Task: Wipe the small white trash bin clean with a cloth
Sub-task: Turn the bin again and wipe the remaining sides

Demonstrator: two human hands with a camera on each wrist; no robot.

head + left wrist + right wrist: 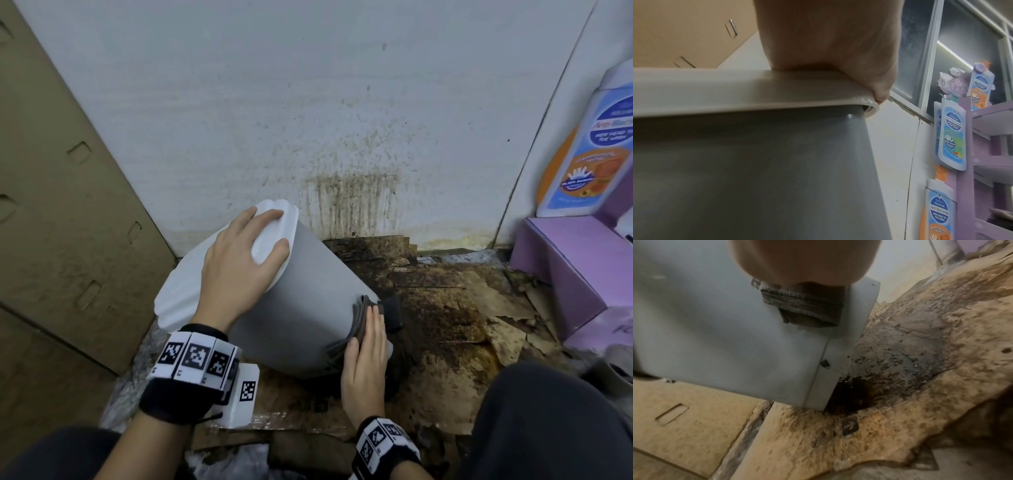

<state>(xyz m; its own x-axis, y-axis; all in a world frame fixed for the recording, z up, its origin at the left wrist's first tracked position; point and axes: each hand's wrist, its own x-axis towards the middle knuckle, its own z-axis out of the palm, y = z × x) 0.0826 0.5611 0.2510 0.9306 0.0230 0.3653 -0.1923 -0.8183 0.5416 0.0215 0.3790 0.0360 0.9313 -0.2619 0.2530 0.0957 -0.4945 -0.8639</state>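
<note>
The small bin [308, 308] has a grey-white body and a glossy white lid [178, 291]. It leans tilted toward the left, its base on the floor. My left hand [239, 260] lies spread on the lid, fingertips reaching the lid's far edge. The left wrist view shows the palm [828, 35] pressed on the lid [735, 91] above the bin wall [756, 162]. My right hand [366, 353] presses a folded grey cloth [356, 318] flat against the bin's lower side. In the right wrist view the cloth [803, 308] sticks out under the hand [797, 261] on the bin wall [715, 321].
Dark-stained, torn cardboard [445, 325] covers the floor under and right of the bin. The white wall [342, 198] behind carries brown streaks. A brown cardboard box [51, 205] stands at left. A purple display box [565, 267] with soap bottles [589, 154] stands at right.
</note>
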